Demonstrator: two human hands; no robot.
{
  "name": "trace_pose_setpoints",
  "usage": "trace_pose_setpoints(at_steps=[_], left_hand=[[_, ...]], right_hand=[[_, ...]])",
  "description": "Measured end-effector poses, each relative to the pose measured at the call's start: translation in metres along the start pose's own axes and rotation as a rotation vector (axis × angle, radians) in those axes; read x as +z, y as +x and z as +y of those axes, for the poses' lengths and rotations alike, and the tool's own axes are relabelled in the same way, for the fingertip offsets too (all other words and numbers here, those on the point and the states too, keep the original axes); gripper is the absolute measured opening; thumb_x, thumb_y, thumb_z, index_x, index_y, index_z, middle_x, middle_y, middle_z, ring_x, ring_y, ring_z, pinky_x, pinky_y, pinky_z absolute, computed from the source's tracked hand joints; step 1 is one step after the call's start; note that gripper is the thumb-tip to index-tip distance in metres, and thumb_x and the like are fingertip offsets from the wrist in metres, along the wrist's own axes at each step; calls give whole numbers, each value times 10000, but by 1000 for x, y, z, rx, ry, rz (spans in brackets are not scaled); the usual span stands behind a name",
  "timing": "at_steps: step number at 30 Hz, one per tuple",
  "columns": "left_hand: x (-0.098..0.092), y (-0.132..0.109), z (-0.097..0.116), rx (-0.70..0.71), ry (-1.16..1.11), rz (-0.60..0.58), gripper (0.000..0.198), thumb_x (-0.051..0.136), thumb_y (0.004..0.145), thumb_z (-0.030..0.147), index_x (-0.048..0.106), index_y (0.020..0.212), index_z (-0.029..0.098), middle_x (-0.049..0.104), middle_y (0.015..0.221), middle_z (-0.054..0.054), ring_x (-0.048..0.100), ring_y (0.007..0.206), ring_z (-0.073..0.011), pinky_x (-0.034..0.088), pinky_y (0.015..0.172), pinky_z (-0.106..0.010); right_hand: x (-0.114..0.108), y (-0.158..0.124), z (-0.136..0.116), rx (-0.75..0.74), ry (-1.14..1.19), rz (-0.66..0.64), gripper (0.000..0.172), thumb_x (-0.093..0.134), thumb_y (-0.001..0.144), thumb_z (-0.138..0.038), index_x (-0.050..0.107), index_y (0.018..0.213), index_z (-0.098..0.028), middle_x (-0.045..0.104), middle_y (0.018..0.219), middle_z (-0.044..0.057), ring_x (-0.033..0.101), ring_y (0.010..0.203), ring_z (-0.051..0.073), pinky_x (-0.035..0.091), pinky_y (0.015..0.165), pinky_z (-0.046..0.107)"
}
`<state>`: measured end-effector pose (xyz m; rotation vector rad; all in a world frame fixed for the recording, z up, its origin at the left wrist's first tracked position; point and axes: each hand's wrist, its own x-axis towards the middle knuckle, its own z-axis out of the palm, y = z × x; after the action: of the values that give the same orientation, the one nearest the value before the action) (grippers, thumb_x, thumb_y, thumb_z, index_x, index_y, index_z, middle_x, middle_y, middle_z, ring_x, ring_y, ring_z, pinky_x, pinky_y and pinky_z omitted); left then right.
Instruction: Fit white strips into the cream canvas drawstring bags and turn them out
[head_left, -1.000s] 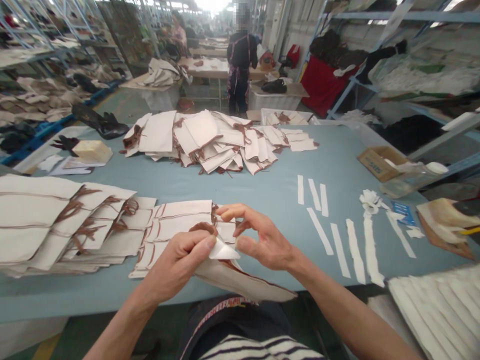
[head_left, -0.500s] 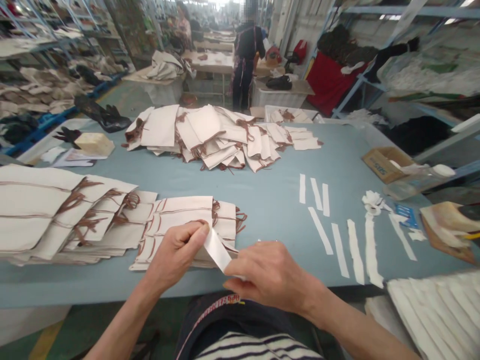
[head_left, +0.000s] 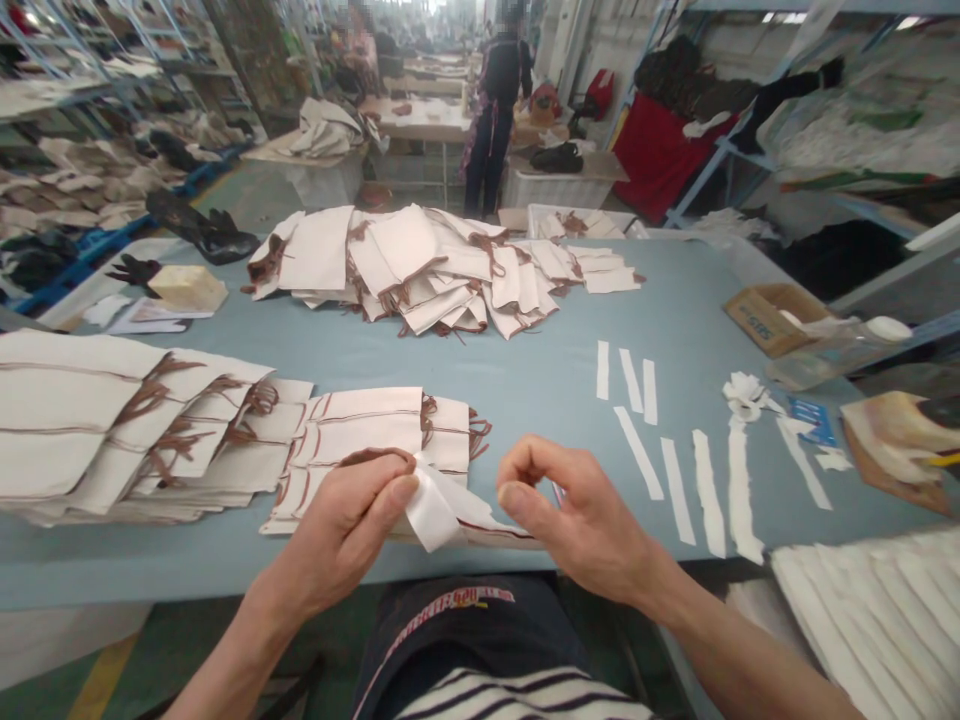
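Observation:
My left hand (head_left: pixel 349 530) pinches a white strip (head_left: pixel 433 512) together with the brown-trimmed edge of a cream fabric piece (head_left: pixel 487 522), at the table's near edge. The strip's loose end hangs to the right of the fingertips. My right hand (head_left: pixel 574 510) is just to the right, apart from the strip, its fingers curled with thumb near index; a small thin item shows by the fingers, too small to make out. Behind my left hand lies a stack of cream pieces (head_left: pixel 367 415) with brown cords.
More cream pieces (head_left: pixel 75 420) are stacked at left, with a loose heap (head_left: pixel 405 250) at the back. Several white strips (head_left: pixel 631 450) lie at right, near a cardboard box (head_left: pixel 765 325) and a blue card (head_left: pixel 811 422). A person (head_left: pixel 499 110) stands far behind.
My right hand has let go of the white strip and moved right and slightly up. The strip's end now hangs free, and more of the fabric piece shows between the hands.

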<state>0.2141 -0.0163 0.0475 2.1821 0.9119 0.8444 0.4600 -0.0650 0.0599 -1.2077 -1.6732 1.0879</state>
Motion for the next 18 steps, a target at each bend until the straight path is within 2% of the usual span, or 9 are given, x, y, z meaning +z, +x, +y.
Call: trace_pose_setpoints(at_steps=[3, 6, 9, 11, 15, 18], left_hand=[[1, -7, 10, 127, 64, 11, 306, 482, 1019, 120, 468, 730, 218, 499, 648, 46, 499, 597, -126, 378, 575, -253], [2, -14, 19, 192, 80, 22, 295, 486, 1060, 147, 500, 774, 217, 523, 652, 46, 494, 578, -116, 366, 543, -246], [3, -18, 26, 238, 15, 74, 340, 460, 1121, 275, 522, 792, 217, 524, 630, 49, 491, 545, -106, 372, 527, -240], [3, -20, 30, 255, -41, 127, 376, 456, 1129, 335, 518, 778, 216, 512, 610, 49, 484, 530, -106, 379, 525, -243], [7, -28, 35, 252, -61, 208, 384, 457, 1118, 315, 550, 758, 217, 546, 587, 30, 503, 512, -126, 399, 521, -265], [12, -36, 38, 144, -38, 142, 524, 380, 1114, 478, 560, 684, 239, 574, 549, -11, 541, 512, -175, 451, 538, -315]], right_hand=[[19, 24, 5, 137, 234, -140, 583, 626, 907, -761, 560, 805, -191, 552, 722, -27, 468, 663, 121, 360, 604, 251], [39, 37, 8, 202, 456, -350, 701, 723, 744, -866, 515, 745, -197, 445, 667, -65, 366, 611, 94, 269, 538, 239], [56, 37, 5, 198, 701, -470, 717, 771, 720, -842, 435, 688, -209, 372, 636, -89, 284, 575, 73, 222, 515, 238], [65, 33, 3, 170, 820, -462, 706, 778, 758, -805, 407, 676, -210, 358, 638, -93, 264, 573, 67, 223, 515, 234], [75, 23, 3, 130, 917, -447, 645, 787, 827, -722, 445, 681, -195, 387, 635, -92, 288, 560, 57, 250, 511, 214], [73, 20, 9, 192, 974, -547, 614, 838, 811, -664, 458, 684, -198, 432, 585, -101, 327, 500, 47, 264, 480, 201]])
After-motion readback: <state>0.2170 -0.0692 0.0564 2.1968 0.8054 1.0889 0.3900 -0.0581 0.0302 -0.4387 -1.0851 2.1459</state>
